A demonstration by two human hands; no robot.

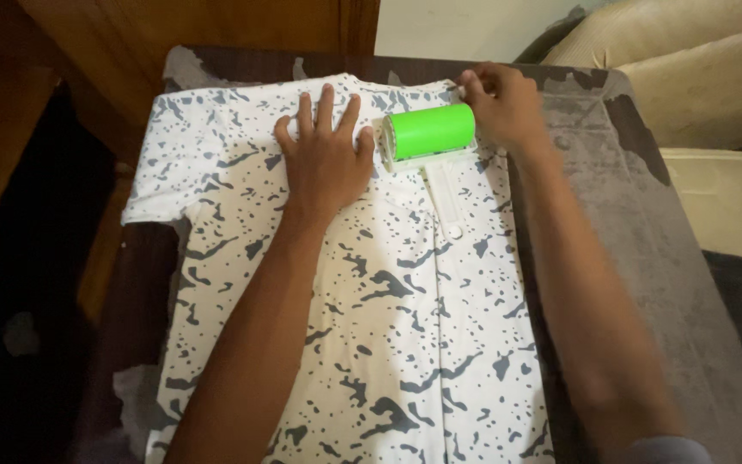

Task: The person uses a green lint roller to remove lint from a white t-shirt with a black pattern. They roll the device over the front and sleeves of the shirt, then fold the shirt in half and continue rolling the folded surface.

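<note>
White fabric w/ grey splotches: shirt lay spread flat on dark, worn tabletop, collar end away from camera. Left hand pressed palm-down near collar, fingers spread, holding cloth taut. Right hand at shirt's far edge by shoulder, fingers curled and pinching fabric there, prob. tugging it smooth; couldn't tell exactly how much cloth was caught. Green lint roller rested on shirt btw both hands, white handle pointing toward camera, touching neither hand clearly, though left fingertips sat just beside its near end. Beige sofa off to right, wooden panel behind.

Judged step: flattening upper shirt around roller. To do well: kept left palm firm as anchor, pulled w/ right outward along shoulder, not upward, so no fresh creases formed. Watched roller: sticky drum could grab loose fabric and bunch it if nudged. Worked wrinkles from centre out toward sleeve.
</note>
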